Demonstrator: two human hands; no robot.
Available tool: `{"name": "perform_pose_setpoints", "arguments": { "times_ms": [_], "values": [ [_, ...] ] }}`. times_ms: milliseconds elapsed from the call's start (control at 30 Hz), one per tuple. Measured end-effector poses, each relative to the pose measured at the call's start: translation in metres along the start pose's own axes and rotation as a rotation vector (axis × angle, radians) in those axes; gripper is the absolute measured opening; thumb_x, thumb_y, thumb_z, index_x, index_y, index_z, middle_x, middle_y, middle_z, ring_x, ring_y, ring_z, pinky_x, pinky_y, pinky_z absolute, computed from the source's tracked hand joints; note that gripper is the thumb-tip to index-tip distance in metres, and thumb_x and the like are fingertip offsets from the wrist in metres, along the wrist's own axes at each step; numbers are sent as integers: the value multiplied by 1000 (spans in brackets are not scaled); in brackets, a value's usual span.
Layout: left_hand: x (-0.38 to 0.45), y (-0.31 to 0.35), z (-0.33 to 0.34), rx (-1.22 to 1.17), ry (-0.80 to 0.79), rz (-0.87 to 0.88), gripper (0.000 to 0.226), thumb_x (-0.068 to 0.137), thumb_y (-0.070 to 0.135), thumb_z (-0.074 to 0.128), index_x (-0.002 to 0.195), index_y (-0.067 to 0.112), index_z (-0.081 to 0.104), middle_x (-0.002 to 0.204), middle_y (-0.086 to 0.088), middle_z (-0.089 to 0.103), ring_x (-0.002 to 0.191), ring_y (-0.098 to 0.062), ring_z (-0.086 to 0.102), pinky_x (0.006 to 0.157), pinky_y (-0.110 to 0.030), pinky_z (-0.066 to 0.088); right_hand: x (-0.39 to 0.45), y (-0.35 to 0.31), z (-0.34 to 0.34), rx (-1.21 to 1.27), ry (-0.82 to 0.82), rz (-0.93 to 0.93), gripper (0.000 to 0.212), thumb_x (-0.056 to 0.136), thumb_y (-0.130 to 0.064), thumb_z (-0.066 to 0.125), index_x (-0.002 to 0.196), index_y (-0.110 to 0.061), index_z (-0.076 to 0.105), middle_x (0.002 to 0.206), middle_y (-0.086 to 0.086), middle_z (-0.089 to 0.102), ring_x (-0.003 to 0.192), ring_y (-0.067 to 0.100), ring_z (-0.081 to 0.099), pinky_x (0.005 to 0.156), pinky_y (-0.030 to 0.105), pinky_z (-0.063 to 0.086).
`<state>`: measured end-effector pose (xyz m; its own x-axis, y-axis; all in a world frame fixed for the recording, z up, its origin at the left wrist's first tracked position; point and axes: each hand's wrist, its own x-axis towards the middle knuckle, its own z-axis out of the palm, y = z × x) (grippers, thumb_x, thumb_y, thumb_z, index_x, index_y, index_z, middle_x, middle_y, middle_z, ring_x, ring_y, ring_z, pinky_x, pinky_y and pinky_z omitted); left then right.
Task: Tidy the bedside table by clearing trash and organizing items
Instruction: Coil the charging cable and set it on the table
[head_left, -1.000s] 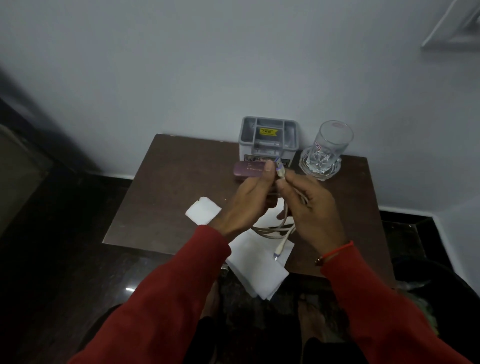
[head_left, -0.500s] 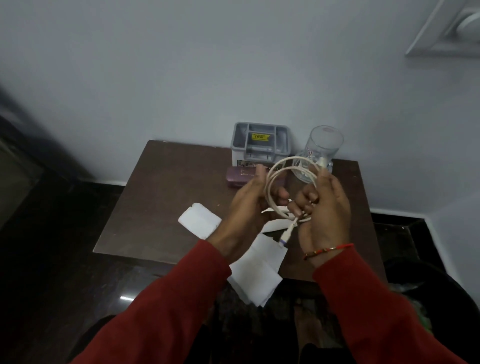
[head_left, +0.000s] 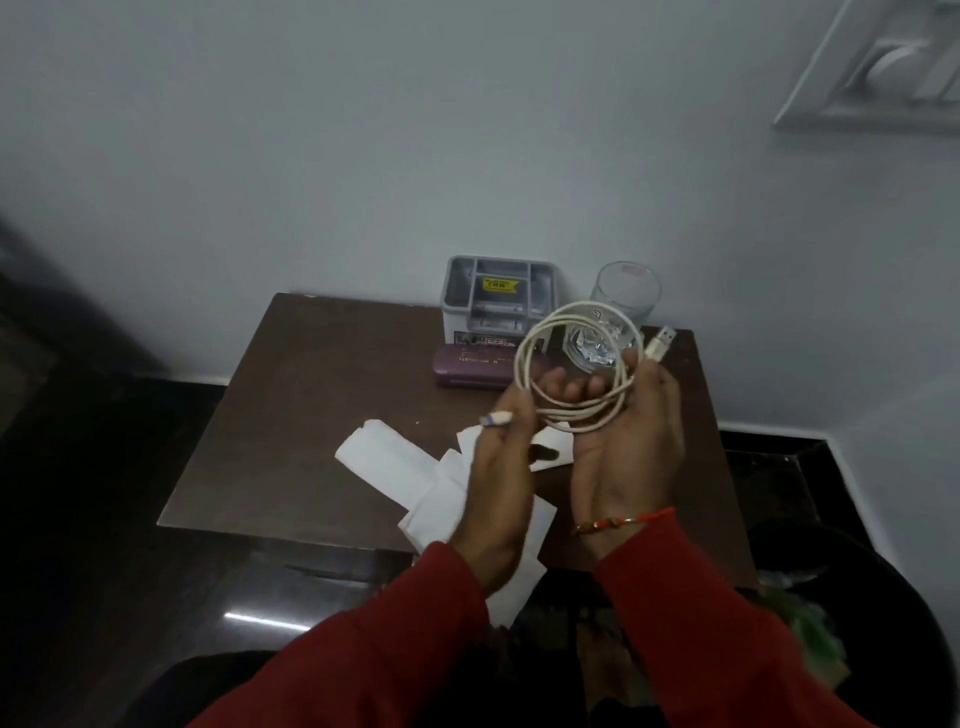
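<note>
- L hand (head_left: 501, 467) grip pinches one plug of white cable (head_left: 576, 364); fingertips blurred.
- R hand (head_left: 631, 431) grip curls round coil; glass (head_left: 621, 306) partly hidden behind.
- Tissues (head_left: 395, 462) on table (head_left: 311, 395) partly covered by arms.

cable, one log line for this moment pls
cable: coiled | left hand: pinches one plug | right hand: cradles coil, USB end at thumb | tissues: on table

A dark brown bedside table (head_left: 311, 415) carries a grey organizer (head_left: 498, 296) at twelve o'clock, a purple case (head_left: 467, 366) before it, a glass (head_left: 623, 296) at one o'clock, and white tissues (head_left: 395, 462) at six.
</note>
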<state>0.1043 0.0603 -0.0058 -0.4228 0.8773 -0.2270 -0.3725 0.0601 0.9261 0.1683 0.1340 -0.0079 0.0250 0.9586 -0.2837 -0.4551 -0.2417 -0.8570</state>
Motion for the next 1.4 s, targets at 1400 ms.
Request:
{"name": "perform_pose_setpoints", "arguments": {
  "times_ms": [1400],
  "values": [
    [35, 35, -46, 68, 63, 8, 48, 106, 45, 40, 103, 10, 73, 89, -6, 76, 66, -9, 68, 61, -26, 52, -34, -10, 15, -90, -340, 221, 24, 100, -16, 48, 114, -5, 65, 75, 11, 68, 64, 25, 66, 64, 38, 57]
  ]
}}
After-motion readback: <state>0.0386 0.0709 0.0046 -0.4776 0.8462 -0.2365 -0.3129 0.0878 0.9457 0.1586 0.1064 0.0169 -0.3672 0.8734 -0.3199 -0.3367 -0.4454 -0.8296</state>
